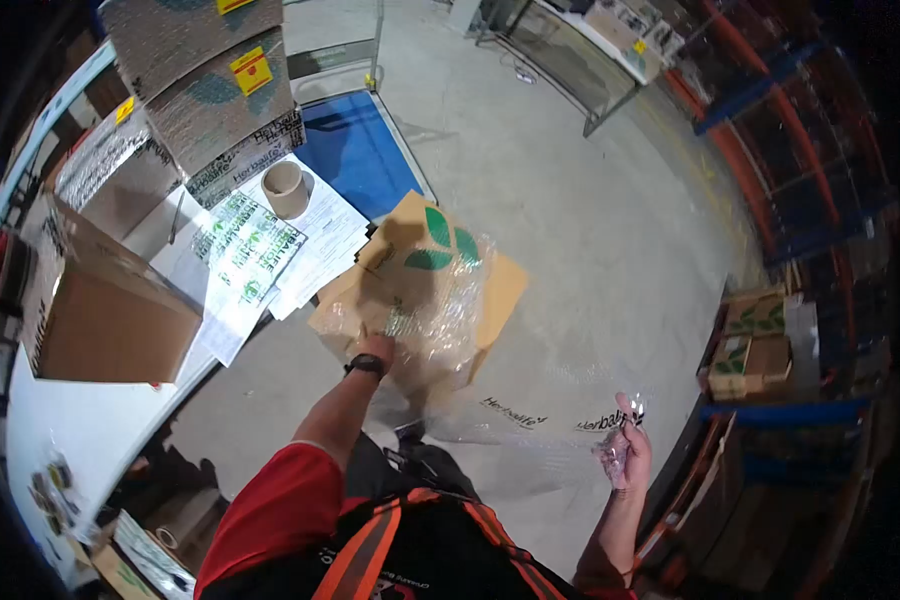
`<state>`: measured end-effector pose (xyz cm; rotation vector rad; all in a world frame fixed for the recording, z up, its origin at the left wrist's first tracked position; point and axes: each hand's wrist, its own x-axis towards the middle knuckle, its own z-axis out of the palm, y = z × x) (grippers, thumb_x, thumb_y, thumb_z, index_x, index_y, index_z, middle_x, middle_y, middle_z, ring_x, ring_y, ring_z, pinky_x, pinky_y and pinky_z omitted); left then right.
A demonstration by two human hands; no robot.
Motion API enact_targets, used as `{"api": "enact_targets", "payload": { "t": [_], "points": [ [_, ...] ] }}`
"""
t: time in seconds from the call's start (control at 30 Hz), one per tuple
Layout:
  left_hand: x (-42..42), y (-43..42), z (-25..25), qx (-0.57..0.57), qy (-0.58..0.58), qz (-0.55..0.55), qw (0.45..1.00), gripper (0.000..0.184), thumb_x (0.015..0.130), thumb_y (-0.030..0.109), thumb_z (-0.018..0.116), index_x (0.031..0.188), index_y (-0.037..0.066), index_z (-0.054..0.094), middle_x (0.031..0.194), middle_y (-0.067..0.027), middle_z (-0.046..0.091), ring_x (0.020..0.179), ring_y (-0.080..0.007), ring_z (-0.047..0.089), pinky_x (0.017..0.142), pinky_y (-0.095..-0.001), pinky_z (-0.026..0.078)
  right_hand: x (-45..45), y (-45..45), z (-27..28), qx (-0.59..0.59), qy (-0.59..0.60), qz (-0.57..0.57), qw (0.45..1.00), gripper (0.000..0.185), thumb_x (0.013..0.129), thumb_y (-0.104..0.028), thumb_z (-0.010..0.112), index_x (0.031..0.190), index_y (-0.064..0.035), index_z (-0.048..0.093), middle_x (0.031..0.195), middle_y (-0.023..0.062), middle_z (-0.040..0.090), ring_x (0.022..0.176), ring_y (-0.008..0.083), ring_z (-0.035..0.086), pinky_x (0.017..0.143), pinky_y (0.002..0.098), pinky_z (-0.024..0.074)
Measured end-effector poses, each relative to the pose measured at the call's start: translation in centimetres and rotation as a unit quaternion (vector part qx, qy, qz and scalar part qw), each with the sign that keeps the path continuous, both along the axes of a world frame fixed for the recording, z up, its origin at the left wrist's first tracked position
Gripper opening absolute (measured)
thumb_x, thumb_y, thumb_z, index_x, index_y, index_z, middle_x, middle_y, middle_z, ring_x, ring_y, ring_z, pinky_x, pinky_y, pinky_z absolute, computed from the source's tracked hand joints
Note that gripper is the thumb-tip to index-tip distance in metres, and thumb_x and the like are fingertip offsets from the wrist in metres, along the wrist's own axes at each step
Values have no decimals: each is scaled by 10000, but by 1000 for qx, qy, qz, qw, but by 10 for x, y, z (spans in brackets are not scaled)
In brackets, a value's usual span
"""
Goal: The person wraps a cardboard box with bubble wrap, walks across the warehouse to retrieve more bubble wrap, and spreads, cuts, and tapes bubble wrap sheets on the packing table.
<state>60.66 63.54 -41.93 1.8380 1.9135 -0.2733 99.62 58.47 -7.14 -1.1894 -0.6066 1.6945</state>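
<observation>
A brown cardboard box [505, 292] with green leaf prints stands in front of me, its top partly covered by shiny clear plastic film [448, 315]. My left hand [375, 348], with a dark watch at the wrist, lies on the film at the box's near edge; its fingers show only in part and look laid against the surface. From the box, a wide strip of clear packing tape [515, 413] printed "Herbalife" stretches to the right. My right hand [630, 458] grips the bunched far part of this tape, out beside the box.
On the white table [120, 425] at left are an open carton [120, 325], papers [315, 235], a cardboard tube core [286, 190] and stacked taped boxes [210, 100]. Behind the box stands a blue platform cart [360, 150]. Shelving with cartons [755, 365] lines the right.
</observation>
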Motion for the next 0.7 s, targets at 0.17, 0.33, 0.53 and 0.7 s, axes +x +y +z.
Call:
{"api": "enact_targets", "payload": {
  "t": [0.17,0.33,0.53,0.7],
  "points": [
    [-32,-161,-2,49,-131,224,965,171,801,102,453,903,5,551,856,-227,621,848,-394,600,749,-474,469,-70,69,23,-30,49,202,978,629,882,-199,481,1402,-11,182,617,-11,531,533,122,548,853,632,402],
    [-32,-470,-2,-20,-102,516,850,196,855,146,450,929,-22,516,878,-261,593,848,-430,569,710,-501,461,-178,201,-25,142,201,204,947,447,925,-229,411,1342,-74,360,1033,58,580,896,225,597,991,563,322],
    [67,-711,1,-165,-17,673,720,221,731,209,565,823,13,611,907,-165,620,863,-299,584,774,-397,477,-292,297,-191,366,-315,77,872,608,906,-400,446,1305,54,375,1303,212,438,1193,319,435,1023,402,308],
    [195,-683,0,-64,33,722,688,210,727,197,580,778,-6,580,815,-183,614,783,-320,601,744,-413,503,-259,211,-298,211,-639,379,635,791,686,-492,665,1304,-69,408,1271,178,486,1181,331,450,955,466,376]
  ]
}}
